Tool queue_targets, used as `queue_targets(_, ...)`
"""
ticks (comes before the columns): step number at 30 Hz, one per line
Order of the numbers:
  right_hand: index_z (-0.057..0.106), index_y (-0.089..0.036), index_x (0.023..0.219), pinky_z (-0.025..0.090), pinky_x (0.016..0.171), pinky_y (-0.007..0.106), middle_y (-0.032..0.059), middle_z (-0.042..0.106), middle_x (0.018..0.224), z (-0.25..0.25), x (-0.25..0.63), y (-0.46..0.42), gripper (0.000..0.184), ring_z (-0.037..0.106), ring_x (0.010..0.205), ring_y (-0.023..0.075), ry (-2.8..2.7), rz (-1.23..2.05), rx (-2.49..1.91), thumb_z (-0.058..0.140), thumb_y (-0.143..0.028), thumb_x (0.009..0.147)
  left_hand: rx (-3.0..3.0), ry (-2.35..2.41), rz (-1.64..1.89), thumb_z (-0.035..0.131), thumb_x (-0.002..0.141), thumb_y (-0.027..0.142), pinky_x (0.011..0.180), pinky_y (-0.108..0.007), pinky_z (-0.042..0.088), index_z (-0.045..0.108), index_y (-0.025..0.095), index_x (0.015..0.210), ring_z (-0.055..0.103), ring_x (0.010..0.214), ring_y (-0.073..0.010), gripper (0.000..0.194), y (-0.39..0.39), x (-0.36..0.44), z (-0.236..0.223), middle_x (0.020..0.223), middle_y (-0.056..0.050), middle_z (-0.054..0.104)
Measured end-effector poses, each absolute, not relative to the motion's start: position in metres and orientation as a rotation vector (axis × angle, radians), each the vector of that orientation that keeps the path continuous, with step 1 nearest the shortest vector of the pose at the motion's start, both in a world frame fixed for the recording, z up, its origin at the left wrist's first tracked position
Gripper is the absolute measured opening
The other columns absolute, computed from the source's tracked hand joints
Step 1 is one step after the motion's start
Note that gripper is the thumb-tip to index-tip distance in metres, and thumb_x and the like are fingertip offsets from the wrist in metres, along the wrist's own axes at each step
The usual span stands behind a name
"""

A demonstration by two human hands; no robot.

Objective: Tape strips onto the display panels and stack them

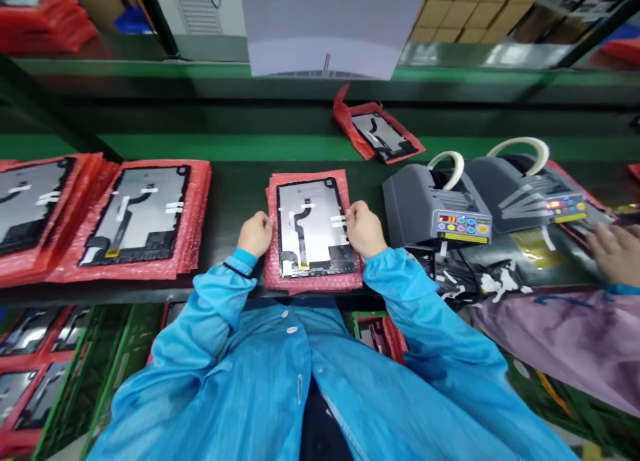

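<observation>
A flat tablet screen panel [313,227] lies face down on a red bubble-wrap sheet [310,281] in front of me, its silver back crossed by a black flex cable and white tape strips. My left hand [255,234] is curled at the panel's left edge, resting on the bubble wrap. My right hand [365,229] is closed with its fingertips pinched on a white tape strip at the panel's right edge. Both arms wear blue sleeves.
Stacks of similar panels on red wrap [145,214] lie to the left. Two grey tape dispensers [435,204] [530,187] stand at the right, beside another person's hand [617,251]. One more wrapped panel [380,134] sits on the far green belt. Trays of panels [35,354] sit below left.
</observation>
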State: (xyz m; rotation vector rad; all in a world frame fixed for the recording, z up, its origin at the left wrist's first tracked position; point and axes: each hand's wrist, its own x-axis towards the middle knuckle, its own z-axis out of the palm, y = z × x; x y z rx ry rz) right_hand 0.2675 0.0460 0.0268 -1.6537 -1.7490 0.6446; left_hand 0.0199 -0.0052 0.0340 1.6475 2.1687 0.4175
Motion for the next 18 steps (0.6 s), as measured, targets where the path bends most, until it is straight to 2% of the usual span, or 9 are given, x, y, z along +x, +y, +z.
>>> queue_targets(3, 0.046, -0.023, 0.081, 0.046, 0.069, 0.034, 0.0027, 0.057, 0.070, 0.034, 0.258, 0.040, 0.021, 0.056, 0.068, 0.0210, -1.558, 0.949, -1.558, 0.054, -0.042, 0.081, 1.675, 2.219, 0.433, 0.038, 0.095, 0.028, 0.077, -0.031, 0.048, 0.056, 0.020, 0.091, 0.068, 0.091, -0.0240, 0.020, -0.010, 0.034, 0.036, 0.095, -0.011, 0.072)
queue_targets(6, 0.050, -0.021, 0.085, 0.048, 0.068, 0.034, 0.0017, 0.058, 0.073, 0.046, 0.237, 0.039, 0.029, 0.057, 0.068, 0.0193, -1.492, 1.220, -1.353, 0.059, -0.046, 0.075, 1.633, 2.268, 0.406, 0.035, 0.097, 0.027, 0.076, -0.033, 0.048, 0.054, 0.017, 0.102, 0.069, 0.088, -0.0255, 0.022, -0.021, 0.027, 0.058, 0.094, -0.014, 0.071)
queue_targets(9, 0.050, -0.020, 0.090, 0.049, 0.076, 0.034, 0.0027, 0.060, 0.083, 0.061, 0.180, 0.048, 0.027, 0.058, 0.077, 0.0189, -1.506, 1.183, -1.156, 0.060, -0.040, 0.076, 1.590, 2.400, 0.477, 0.035, 0.097, 0.025, 0.080, -0.034, 0.049, 0.052, 0.015, 0.110, 0.069, 0.091, -0.0252, 0.024, -0.041, -0.017, 0.098, 0.097, -0.014, 0.071)
queue_targets(13, 0.047, -0.019, 0.097, 0.047, 0.088, 0.033, 0.0061, 0.061, 0.096, 0.078, 0.053, 0.054, 0.016, 0.059, 0.091, 0.0190, -1.608, 1.196, -1.031, 0.051, -0.027, 0.084, 1.463, 2.659, 0.509, 0.039, 0.093, 0.015, 0.095, -0.036, 0.046, 0.046, 0.010, 0.128, 0.062, 0.110, -0.0251, 0.036, -0.074, -0.106, 0.149, 0.117, -0.014, 0.065)
queue_targets(16, 0.048, -0.016, 0.101, 0.047, 0.091, 0.035, 0.0100, 0.062, 0.096, 0.078, -0.029, 0.045, 0.015, 0.061, 0.096, 0.0219, -1.774, 1.207, -1.160, 0.051, -0.019, 0.086, 1.330, 2.815, 0.432, 0.040, 0.090, 0.008, 0.105, -0.040, 0.041, 0.046, 0.008, 0.131, 0.055, 0.121, -0.0266, 0.042, -0.086, -0.161, 0.153, 0.127, -0.012, 0.060)
queue_targets(18, 0.051, -0.013, 0.099, 0.049, 0.087, 0.038, 0.0101, 0.062, 0.085, 0.074, -0.056, 0.041, 0.013, 0.064, 0.089, 0.0241, -1.958, 1.223, -1.080, 0.053, -0.017, 0.086, 1.321, 2.817, 0.401, 0.040, 0.092, 0.015, 0.107, -0.044, 0.039, 0.050, 0.008, 0.127, 0.054, 0.121, -0.0284, 0.036, -0.087, -0.187, 0.139, 0.124, -0.011, 0.062)
